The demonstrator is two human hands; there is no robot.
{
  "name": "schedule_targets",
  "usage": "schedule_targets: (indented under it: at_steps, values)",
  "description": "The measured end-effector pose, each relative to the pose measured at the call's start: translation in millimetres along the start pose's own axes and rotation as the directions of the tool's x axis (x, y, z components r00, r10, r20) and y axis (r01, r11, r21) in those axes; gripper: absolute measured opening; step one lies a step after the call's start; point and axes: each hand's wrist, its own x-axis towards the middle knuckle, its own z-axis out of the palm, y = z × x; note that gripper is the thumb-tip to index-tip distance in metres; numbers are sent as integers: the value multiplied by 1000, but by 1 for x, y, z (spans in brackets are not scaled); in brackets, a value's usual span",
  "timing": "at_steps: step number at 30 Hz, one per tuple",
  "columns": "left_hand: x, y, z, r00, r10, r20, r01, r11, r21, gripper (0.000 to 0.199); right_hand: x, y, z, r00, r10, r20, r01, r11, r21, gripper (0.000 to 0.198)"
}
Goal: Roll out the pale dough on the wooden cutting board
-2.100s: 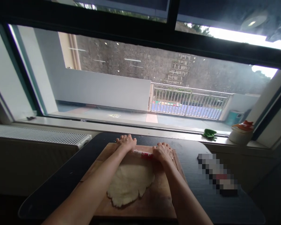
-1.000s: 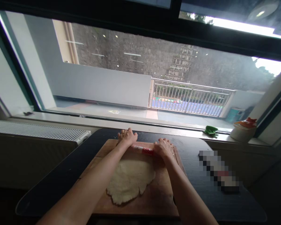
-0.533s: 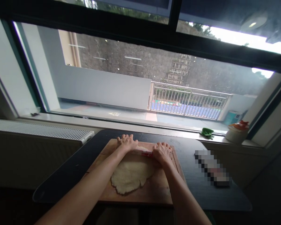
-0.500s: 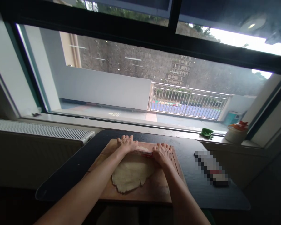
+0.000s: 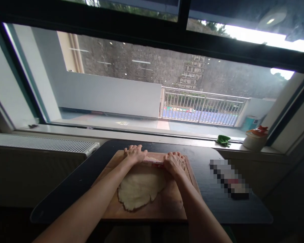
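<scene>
A flattened sheet of pale dough (image 5: 140, 189) with a ragged near edge lies on a wooden board (image 5: 167, 209). Across its far part runs a rolling pin (image 5: 153, 163) with red-and-white print on its visible middle. My left hand (image 5: 134, 154) is closed over the pin's left end, and my right hand (image 5: 175, 162) over its right end. Both hands cover the ends of the pin. A little dough shows beyond the pin, between the hands. My left forearm hides the left side of the board.
The board rests on a dark table (image 5: 202, 202) by a large window. On the table's right lies a pixelated object (image 5: 229, 179). A green item (image 5: 223, 140) and a pale container with an orange-red top (image 5: 255, 140) stand on the sill. A radiator (image 5: 40, 143) is at left.
The pin has turned, so different print shows, and it sits slightly farther from me on the dough. Both hands moved with it. The camera view has shifted a little.
</scene>
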Motion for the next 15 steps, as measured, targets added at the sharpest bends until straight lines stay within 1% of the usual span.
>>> schedule_targets:
  at_steps: [5,8,11,15]
  values:
    - [41,0,11,998,-39,48,40,999,-6,59,33,0,5,998,44,47,-45,999,12,37]
    - [51,-2,15,996,-44,74,45,999,-14,59,46,0,7,996,56,69,-57,998,16,37]
    - [48,-2,15,994,-40,97,40,999,-3,58,46,2,9,996,45,78,-47,999,21,37]
    - [25,0,7,996,-24,84,22,999,31,49,24,3,5,999,12,50,-13,1000,23,37]
